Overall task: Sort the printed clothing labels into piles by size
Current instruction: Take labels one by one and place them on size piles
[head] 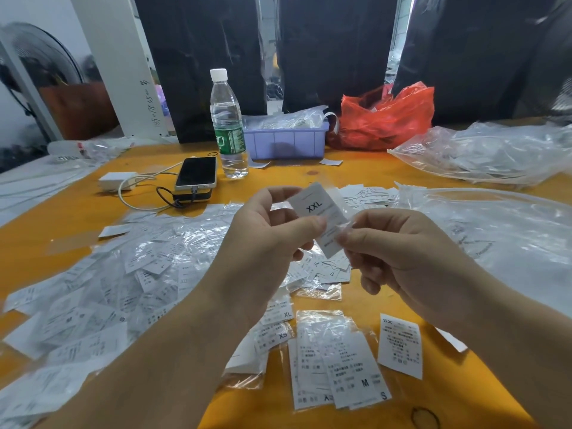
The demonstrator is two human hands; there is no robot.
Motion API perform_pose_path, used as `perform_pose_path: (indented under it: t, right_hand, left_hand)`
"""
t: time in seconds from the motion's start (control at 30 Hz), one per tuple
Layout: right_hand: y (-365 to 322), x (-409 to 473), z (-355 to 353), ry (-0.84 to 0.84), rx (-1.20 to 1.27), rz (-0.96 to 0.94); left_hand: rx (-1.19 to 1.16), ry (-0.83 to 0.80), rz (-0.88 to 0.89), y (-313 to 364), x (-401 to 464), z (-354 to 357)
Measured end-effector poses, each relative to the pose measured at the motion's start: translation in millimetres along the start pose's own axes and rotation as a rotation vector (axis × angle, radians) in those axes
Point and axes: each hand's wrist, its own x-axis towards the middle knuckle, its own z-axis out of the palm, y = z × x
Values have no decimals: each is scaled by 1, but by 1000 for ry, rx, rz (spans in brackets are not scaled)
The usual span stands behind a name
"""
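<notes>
XXL label [318, 216]: held up over mid-desk, between both hands, print facing the camera; a clear sleeve seems to cling to its right edge.
Unsorted heap [102, 283]: far left on the desk [62, 218], loose labels mixed with clear wrappers.
Phone [196, 173]: back left, lying on a power bank, cable running to a white charger [117, 180].
Water bottle [228, 125]: upright, just right of the phone; lilac tray [286, 140] of labels behind it.
Left hand [272, 239]: grip grasping the label, thumb over its lower face, fingers behind.
Right hand [399, 246]: grip pinching the label's right edge or its wrapper; which one, cannot tell.
Sorted piles: near edge. XL pile [280, 312] under the left wrist, M/S stack [340, 360] centre, XS label [400, 345] alone to its right.
Step in hand (judgement): reading the size, freeing the label from film.
Doing it well: peel the film fully away first, so it does not go down with the label. No XXL pile is readable, so start one well apart from XL to avoid mixing.
Red bag [387, 119]: back right, with clear plastic bags [489, 156] beside.
</notes>
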Motion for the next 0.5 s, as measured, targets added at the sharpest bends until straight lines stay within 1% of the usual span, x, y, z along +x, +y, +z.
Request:
perform_pose_path:
  t: [0.17, 0.3, 0.4, 0.5]
  right_hand:
    - [0, 0, 2, 13, 0, -5]
    - [0, -1, 3, 12, 6, -5]
    - [-1, 0, 3, -30, -53, 2]
    - [0, 0, 2, -48, -122, -15]
  left_hand:
    - [-14, -1, -29, 0, 2, 1]
    - [27, -9, -15, -2, 1, 1]
    - [29, 20, 4, -3, 3, -1]
    - [24, 17, -29, -4, 5, -2]
